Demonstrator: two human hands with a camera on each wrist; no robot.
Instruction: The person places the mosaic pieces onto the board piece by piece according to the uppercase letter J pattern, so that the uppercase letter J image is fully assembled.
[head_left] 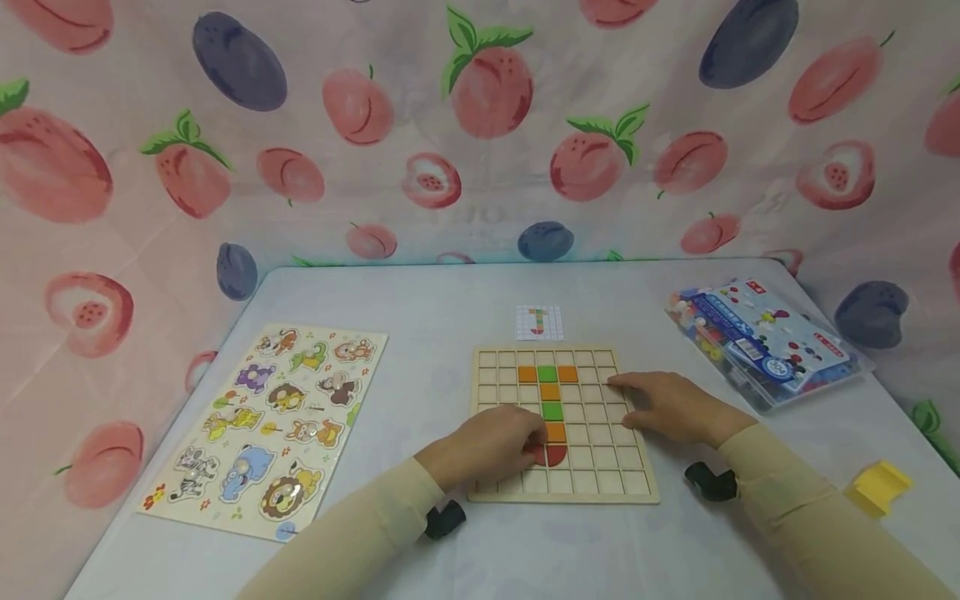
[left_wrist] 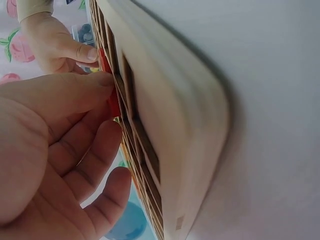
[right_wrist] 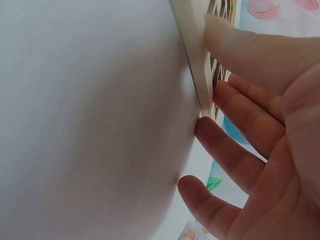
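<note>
A wooden grid board (head_left: 651,495) lies flat at the middle of the table. Orange and green square tiles form a T on it, with a rounded red tile (head_left: 557,455) at the foot. Beside that one, my left hand (head_left: 495,442) pinches a second red tile (left_wrist: 114,105) between thumb and index finger, down at the grid; the fingers partly hide it. My right hand (head_left: 675,407) rests at the board's right edge, fingers extended, with the thumb (right_wrist: 235,42) against the frame. Behind the board lies a small pattern card (head_left: 552,325) printed with a similar coloured shape.
An animal puzzle board (head_left: 337,400) lies on the left side of the table. At the back right sits a clear plastic box (head_left: 772,342) of colourful pieces with a printed sheet on top. A yellow plastic piece (head_left: 877,489) is near the right edge. Fruit-print cloth hangs behind.
</note>
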